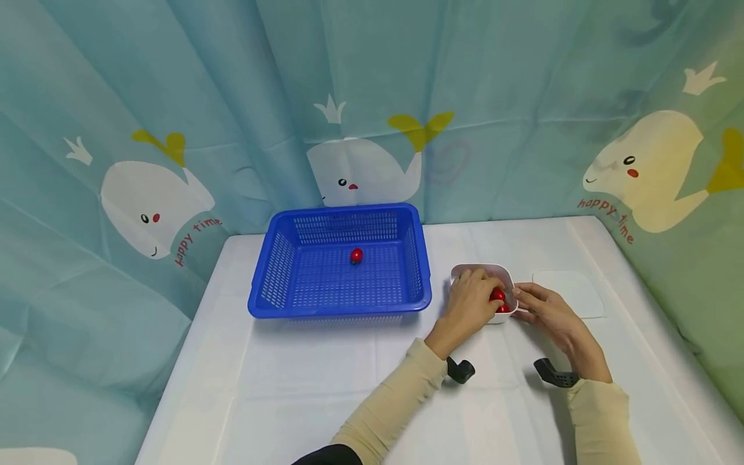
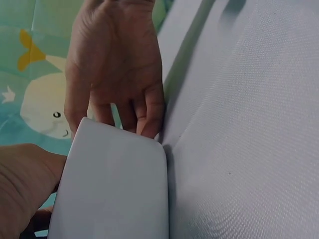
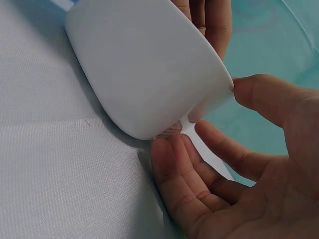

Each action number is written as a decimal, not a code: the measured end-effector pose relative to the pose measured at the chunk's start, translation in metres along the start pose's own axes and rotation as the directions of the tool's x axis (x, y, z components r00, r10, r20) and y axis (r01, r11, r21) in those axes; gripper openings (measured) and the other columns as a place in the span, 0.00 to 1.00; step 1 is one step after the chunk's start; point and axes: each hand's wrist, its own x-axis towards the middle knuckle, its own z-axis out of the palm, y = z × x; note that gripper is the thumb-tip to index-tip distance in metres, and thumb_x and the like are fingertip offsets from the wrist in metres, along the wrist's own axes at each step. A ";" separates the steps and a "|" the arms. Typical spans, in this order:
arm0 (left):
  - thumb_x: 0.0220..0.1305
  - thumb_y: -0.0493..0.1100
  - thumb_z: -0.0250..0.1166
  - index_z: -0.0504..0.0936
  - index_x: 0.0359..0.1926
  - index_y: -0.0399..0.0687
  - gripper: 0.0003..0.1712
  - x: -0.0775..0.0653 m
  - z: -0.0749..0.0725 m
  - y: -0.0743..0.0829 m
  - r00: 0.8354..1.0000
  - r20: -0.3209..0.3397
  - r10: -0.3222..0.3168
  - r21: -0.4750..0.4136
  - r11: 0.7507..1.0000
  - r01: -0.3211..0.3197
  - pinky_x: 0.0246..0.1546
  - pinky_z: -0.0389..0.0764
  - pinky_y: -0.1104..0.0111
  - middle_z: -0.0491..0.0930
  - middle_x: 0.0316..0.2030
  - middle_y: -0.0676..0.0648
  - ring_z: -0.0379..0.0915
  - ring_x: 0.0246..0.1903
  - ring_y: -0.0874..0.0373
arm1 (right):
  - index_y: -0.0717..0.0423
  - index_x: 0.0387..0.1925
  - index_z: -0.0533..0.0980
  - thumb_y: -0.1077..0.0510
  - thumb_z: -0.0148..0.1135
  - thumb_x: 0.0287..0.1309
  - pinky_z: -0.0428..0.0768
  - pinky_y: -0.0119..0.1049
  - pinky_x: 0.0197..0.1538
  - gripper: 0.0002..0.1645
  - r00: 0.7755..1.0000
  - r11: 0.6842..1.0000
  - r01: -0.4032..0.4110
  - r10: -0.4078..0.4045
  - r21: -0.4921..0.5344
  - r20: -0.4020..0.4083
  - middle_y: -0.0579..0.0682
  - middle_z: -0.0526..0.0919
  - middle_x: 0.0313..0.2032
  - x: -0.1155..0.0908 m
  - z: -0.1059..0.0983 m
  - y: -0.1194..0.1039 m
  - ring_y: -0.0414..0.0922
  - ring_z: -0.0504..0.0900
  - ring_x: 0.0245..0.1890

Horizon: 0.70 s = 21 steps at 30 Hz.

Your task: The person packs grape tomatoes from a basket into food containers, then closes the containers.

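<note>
A small white box (image 1: 501,318) stands at the right of the table, with a few red cherry tomatoes (image 1: 498,295) inside. My left hand (image 1: 472,298) reaches over the rim into it, thumb and forefinger around one tomato; its other fingertips are hidden. My right hand (image 1: 549,313) holds the box's right side. In the right wrist view, that thumb (image 3: 259,94) touches the rim while the fingers (image 3: 187,179) lie against the lower corner. The box wall (image 2: 117,184) hides the contents in the left wrist view.
A blue plastic basket (image 1: 340,309) stands left of the box, one red cherry tomato (image 1: 356,256) on its floor. A flat white lid (image 1: 569,292) lies right of the box. Behind the white table (image 1: 302,387) hangs a curtain (image 1: 232,77) with whale prints.
</note>
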 end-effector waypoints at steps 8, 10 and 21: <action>0.68 0.56 0.70 0.87 0.54 0.68 0.15 -0.002 -0.002 -0.003 1.000 -0.008 0.018 -0.007 1.000 -0.018 0.53 0.74 0.71 0.85 0.46 0.61 0.77 0.46 0.63 | 0.72 0.70 0.59 0.48 0.54 0.79 0.85 0.27 0.51 0.36 1.000 1.000 0.007 -0.007 0.023 0.002 0.33 0.78 0.49 0.000 0.000 0.000 0.28 0.82 0.47; 0.68 0.55 0.70 0.87 0.54 0.67 0.15 -0.003 -0.002 -0.004 1.000 -0.014 0.025 -0.021 0.999 -0.025 0.53 0.74 0.72 0.85 0.46 0.61 0.77 0.46 0.63 | 0.72 0.70 0.59 0.48 0.54 0.79 0.85 0.27 0.51 0.36 1.000 1.000 0.008 -0.008 0.028 0.004 0.34 0.78 0.49 0.000 0.000 0.000 0.28 0.82 0.47; 0.66 0.49 0.73 0.88 0.53 0.62 0.14 -0.012 -0.006 -0.008 0.997 -0.068 0.031 -0.124 0.992 -0.039 0.42 0.70 0.77 0.84 0.44 0.59 0.74 0.41 0.63 | 0.72 0.69 0.61 0.49 0.55 0.79 0.85 0.27 0.51 0.34 1.000 0.999 0.011 -0.011 0.048 0.009 0.34 0.80 0.48 -0.001 -0.002 0.000 0.29 0.83 0.47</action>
